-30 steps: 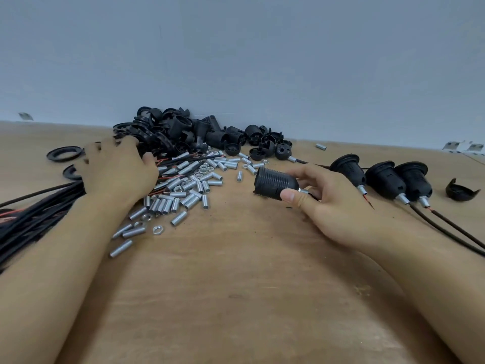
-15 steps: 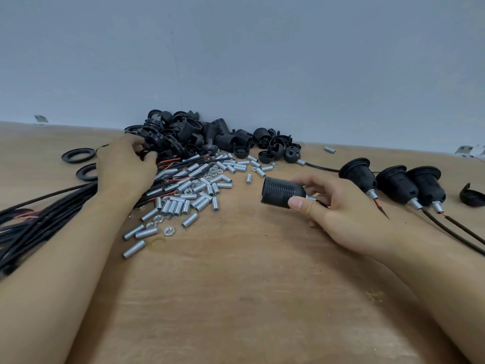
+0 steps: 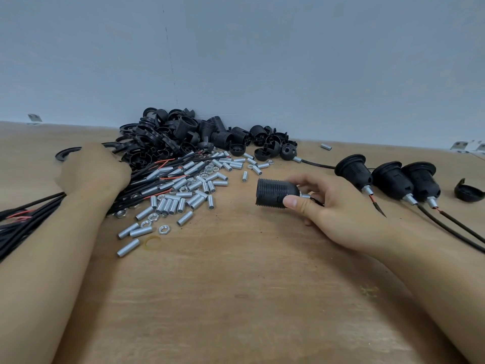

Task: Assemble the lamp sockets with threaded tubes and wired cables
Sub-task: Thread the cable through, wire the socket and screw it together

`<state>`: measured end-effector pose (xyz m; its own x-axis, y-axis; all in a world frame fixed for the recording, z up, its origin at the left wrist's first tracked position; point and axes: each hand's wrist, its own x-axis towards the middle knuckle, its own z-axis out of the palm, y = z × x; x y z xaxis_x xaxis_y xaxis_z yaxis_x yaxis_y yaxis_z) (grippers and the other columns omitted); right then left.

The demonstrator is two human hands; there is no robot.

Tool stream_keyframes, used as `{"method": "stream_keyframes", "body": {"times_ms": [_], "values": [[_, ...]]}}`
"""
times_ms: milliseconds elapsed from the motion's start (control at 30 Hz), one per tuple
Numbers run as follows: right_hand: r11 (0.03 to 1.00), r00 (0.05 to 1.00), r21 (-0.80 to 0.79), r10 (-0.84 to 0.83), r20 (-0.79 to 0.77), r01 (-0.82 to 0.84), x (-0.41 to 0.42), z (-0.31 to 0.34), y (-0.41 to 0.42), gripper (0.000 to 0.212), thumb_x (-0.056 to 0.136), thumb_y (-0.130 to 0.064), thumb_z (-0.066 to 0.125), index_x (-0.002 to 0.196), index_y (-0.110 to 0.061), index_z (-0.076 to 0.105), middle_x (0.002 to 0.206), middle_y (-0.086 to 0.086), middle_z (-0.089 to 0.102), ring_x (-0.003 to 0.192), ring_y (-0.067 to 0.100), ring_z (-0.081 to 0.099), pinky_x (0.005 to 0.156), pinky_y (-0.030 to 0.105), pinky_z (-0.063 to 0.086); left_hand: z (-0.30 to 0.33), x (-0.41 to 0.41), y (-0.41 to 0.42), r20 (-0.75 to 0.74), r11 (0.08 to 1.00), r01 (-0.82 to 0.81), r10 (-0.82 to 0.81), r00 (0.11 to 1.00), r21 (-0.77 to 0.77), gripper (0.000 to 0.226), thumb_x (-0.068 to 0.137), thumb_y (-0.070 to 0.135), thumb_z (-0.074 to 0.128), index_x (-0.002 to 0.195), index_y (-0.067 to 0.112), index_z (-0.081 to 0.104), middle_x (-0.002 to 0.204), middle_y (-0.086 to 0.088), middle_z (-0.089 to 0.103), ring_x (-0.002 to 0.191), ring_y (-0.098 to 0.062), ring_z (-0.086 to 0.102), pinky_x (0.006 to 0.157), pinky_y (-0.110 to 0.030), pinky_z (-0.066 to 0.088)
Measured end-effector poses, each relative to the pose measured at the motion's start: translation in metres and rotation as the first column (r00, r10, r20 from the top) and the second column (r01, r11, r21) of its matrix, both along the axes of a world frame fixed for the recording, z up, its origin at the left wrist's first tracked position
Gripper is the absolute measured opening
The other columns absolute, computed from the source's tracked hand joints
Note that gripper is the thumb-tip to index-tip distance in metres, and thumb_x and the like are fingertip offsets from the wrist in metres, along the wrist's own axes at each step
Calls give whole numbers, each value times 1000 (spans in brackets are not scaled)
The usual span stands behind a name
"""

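Note:
My right hand (image 3: pixel 338 206) grips a black ribbed lamp socket (image 3: pixel 275 193) lying on its side just above the table, thumb on its rear end. A silver threaded tube (image 3: pixel 304 196) shows at that end, and a dark wire runs under my fingers. My left hand (image 3: pixel 91 166) rests back up over the bundle of black and red cables (image 3: pixel 29 214), beside the heap of black socket parts (image 3: pixel 183 137). Its fingers are hidden. Loose threaded tubes (image 3: pixel 181 191) and nuts (image 3: pixel 164 228) lie between the hands.
Three assembled sockets (image 3: pixel 391 179) with tubes and cables lie in a row at the right, a black cap (image 3: pixel 468 193) beyond them. A black ring (image 3: pixel 67 153) lies left of my left hand. A rubber band (image 3: pixel 153 243) lies by the nearest tubes. The wall stands right behind the heap.
My left hand has drawn back a little to the left, away from the heap of black parts. The right hand holds the socket in the same place.

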<state>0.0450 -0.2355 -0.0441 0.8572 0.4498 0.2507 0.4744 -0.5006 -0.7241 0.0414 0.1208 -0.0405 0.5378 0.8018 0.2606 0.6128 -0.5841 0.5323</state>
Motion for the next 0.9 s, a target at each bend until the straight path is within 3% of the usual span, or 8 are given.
{"method": "stream_keyframes", "body": {"times_ms": [133,300,400,533,633,700,767,900], "values": [[1000,1000,-5,-1,4,1,2,-1,-1,16,89,-36,65,104,-41,62,99,-9,67,76,3,61,78,28,47,4,-2,-7,292,997,70,-80,953,45,22,78,18,63,98,20,72,94,-11,73,101,-36,63,90,-41,50],[996,1000,85,-5,28,2,2,0,1,17,90,-31,66,97,-45,62,90,-15,66,73,-3,58,76,27,46,15,-6,-46,625,912,410,-324,711,6,16,79,20,69,94,25,69,82,10,71,71,0,64,76,-24,54],[992,999,123,-13,53,7,2,0,1,20,90,-29,66,91,-47,61,87,-23,65,70,-7,57,72,24,44,15,-15,-95,699,744,668,-486,525,15,18,81,11,75,86,29,70,82,13,73,75,4,67,77,-12,52],[988,997,156,-22,71,11,3,0,1,23,90,-27,68,91,-50,61,90,-20,66,66,-5,60,73,28,47,6,-31,-144,774,405,910,-547,320,-90,20,74,8,78,88,21,72,81,2,76,78,-8,70,74,-21,56],[985,996,169,-35,78,21,3,2,1,27,86,-38,68,90,-62,58,88,-34,61,65,-2,60,72,30,49,4,-31,-151,825,215,935,-443,350,-282,28,72,3,79,96,16,73,79,-5,74,81,-19,69,85,-43,59],[973,998,232,-23,58,8,3,4,1,22,79,-47,65,94,-63,58,93,-29,63,67,1,61,64,26,46,5,-28,-149,836,120,912,-366,408,-393,32,73,1,78,103,9,71,88,-16,70,86,-26,67,87,-54,57],[968,998,249,1,57,-15,3,4,1,25,75,-54,64,99,-59,59,98,-24,63,70,3,63,63,23,43,5,-27,-148,848,31,897,-311,429,-442,35,71,6,73,107,5,69,100,-25,67,91,-31,68,84,-53,58],[968,994,243,34,106,-59,1,4,0,30,72,-57,68,101,-53,59,100,-19,63,68,12,67,59,27,48,5,-25,-141,862,-95,888,-305,405,-450,29,76,12,70,103,0,70,106,-18,73,97,-31,70,84,-42,59]]}}
